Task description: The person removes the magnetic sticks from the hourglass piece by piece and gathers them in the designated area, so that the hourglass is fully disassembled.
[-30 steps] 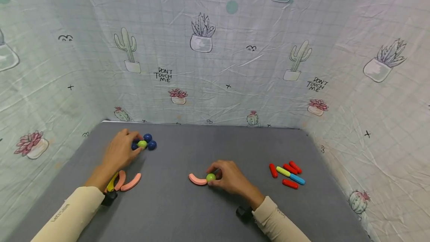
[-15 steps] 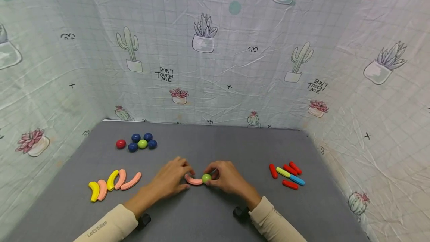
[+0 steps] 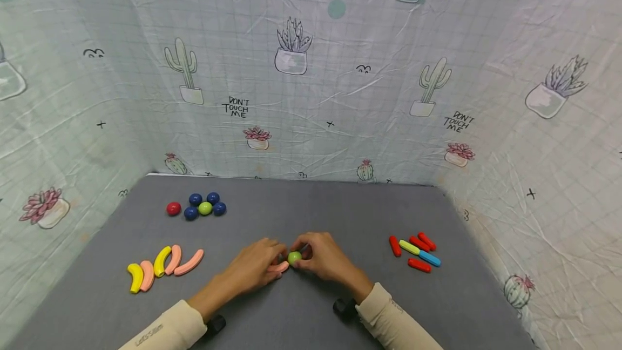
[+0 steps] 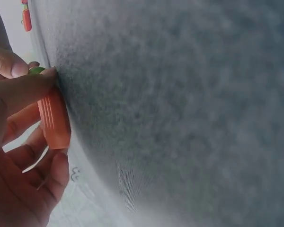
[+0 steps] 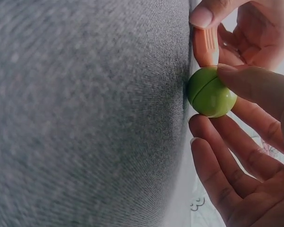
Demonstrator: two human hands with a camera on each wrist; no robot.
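At the middle of the grey table, my left hand (image 3: 252, 264) pinches a curved salmon-pink stick (image 4: 56, 120) between thumb and fingers, covering part of it in the head view. Facing it, my right hand (image 3: 328, 257) holds a glossy green ball (image 5: 211, 92) by thumb and fingertips, low at the table surface. In the right wrist view, one end of the pink stick (image 5: 206, 46) meets the ball; a thin seam line runs round the ball.
Left of the hands lie two yellow curved pieces (image 3: 136, 278) and several pink ones (image 3: 189, 262). Behind them, several blue balls (image 3: 220, 209) surround a green ball (image 3: 205, 208), beside a red ball (image 3: 173, 208). At right are several red sticks (image 3: 419, 266) and a yellow-and-blue stick (image 3: 430, 258). Patterned cloth (image 3: 311, 96) encloses the table.
My left hand has come from the blue balls to the middle and taken hold of the pink stick. My right hand has slid slightly left with the green ball.
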